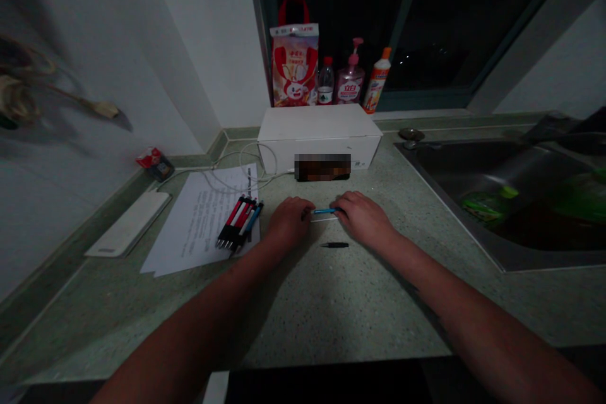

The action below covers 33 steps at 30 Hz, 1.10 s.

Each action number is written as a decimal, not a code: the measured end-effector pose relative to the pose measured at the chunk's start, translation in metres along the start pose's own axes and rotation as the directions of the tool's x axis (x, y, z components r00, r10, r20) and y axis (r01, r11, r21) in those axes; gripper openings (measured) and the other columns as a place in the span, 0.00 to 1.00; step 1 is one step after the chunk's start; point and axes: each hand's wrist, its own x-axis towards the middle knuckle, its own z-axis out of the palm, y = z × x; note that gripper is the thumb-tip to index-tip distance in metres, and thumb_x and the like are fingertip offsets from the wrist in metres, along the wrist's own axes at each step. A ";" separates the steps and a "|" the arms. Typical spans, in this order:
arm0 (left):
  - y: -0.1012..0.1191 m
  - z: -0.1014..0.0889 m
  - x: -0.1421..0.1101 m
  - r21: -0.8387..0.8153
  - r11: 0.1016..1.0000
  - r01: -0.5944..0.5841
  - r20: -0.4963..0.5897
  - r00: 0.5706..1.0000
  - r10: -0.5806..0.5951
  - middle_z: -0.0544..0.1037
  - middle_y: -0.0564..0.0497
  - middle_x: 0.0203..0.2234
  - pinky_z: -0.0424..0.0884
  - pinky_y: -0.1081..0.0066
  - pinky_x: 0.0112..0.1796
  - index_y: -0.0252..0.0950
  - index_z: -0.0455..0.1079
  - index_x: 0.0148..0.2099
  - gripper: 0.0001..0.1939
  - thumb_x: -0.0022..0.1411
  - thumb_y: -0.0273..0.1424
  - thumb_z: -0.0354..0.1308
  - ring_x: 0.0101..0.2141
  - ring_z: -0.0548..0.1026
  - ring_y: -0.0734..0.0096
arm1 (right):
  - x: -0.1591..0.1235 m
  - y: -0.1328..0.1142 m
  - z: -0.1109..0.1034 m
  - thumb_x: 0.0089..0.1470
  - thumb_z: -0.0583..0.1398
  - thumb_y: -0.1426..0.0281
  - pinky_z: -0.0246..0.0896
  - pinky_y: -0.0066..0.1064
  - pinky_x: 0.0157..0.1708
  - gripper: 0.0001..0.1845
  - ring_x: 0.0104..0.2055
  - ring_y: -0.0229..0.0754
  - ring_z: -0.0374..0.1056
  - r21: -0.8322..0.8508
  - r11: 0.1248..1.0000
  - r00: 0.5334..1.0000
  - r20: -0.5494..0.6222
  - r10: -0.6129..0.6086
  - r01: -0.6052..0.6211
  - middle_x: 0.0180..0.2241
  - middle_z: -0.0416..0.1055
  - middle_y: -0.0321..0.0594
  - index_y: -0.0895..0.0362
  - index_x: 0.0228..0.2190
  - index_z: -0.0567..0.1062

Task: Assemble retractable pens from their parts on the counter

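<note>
Going L to R on my feed: a white plastic strip (pixel 127 224) lies angled along the left edge of the bench (pixel 331 303), with a small red packet (pixel 155 164) up near the back corner. Next come printed sheets (pixel 199 227), a bundle of red, black and blue pens (pixel 239 224) on their right side, and a white cable (pixel 246 164) looping behind them to a white box (pixel 319 139) at the back edge. A blurred obj (pixel 322 167) sits in front of the box; can't tell what it is. Mid-bench, L hand (pixel 286 221) and R hand (pixel 362 219) are both half-curled, nearly meeting around a thin blue pen part (pixel 324 211) lying btw them. Fingertips are at or v. near its ends, but can't tell if either hand actually pinches it. A short black pen piece (pixel 334 245) lies just below, not touching either hand. Steel sink (pixel 473 164) is at right, w/ green items (pixel 485 207) inside. Main risks: a slip could roll the blue part away, maybe toward the sink; a careless wrist could knock the black piece; dim light could hide small parts if dropped.
</note>
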 end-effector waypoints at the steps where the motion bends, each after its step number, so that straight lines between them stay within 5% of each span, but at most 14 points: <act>1: 0.000 0.000 0.000 0.000 1.000 0.000 -0.001 1.000 0.000 0.81 0.47 0.40 0.70 0.64 0.49 0.37 0.79 0.47 0.12 0.64 0.22 0.58 0.44 0.76 0.61 | 0.000 0.000 0.000 0.65 0.60 0.72 0.63 0.37 0.48 0.11 0.49 0.49 0.70 0.001 1.000 1.000 -0.003 -0.001 0.001 0.43 0.77 0.46 0.55 0.45 0.82; 22: -0.005 0.003 0.002 -0.338 0.936 0.100 -0.039 0.992 -0.120 0.82 0.50 0.36 0.75 0.67 0.44 0.38 0.78 0.43 0.10 0.63 0.22 0.60 0.37 0.79 0.67 | 0.001 0.000 0.001 0.65 0.60 0.73 0.63 0.38 0.49 0.10 0.47 0.49 0.69 0.064 0.995 0.997 -0.020 -0.069 0.070 0.42 0.78 0.45 0.57 0.45 0.81; 30: -0.006 0.003 -0.001 -0.407 0.913 -0.020 -0.132 0.991 -0.037 0.82 0.49 0.39 0.75 0.67 0.45 0.36 0.77 0.44 0.09 0.63 0.21 0.61 0.38 0.79 0.69 | -0.001 0.000 0.004 0.64 0.59 0.74 0.63 0.38 0.50 0.11 0.48 0.48 0.69 0.117 0.985 0.992 -0.049 -0.120 0.125 0.42 0.77 0.45 0.56 0.46 0.80; 33: -0.006 0.001 -0.002 -0.391 0.919 -0.062 -0.184 0.983 -0.012 0.81 0.48 0.41 0.75 0.67 0.44 0.36 0.76 0.49 0.11 0.64 0.23 0.61 0.37 0.78 0.70 | -0.002 0.000 0.005 0.65 0.58 0.72 0.63 0.36 0.47 0.10 0.47 0.47 0.70 0.159 0.985 0.992 -0.116 -0.052 0.070 0.42 0.77 0.44 0.56 0.45 0.78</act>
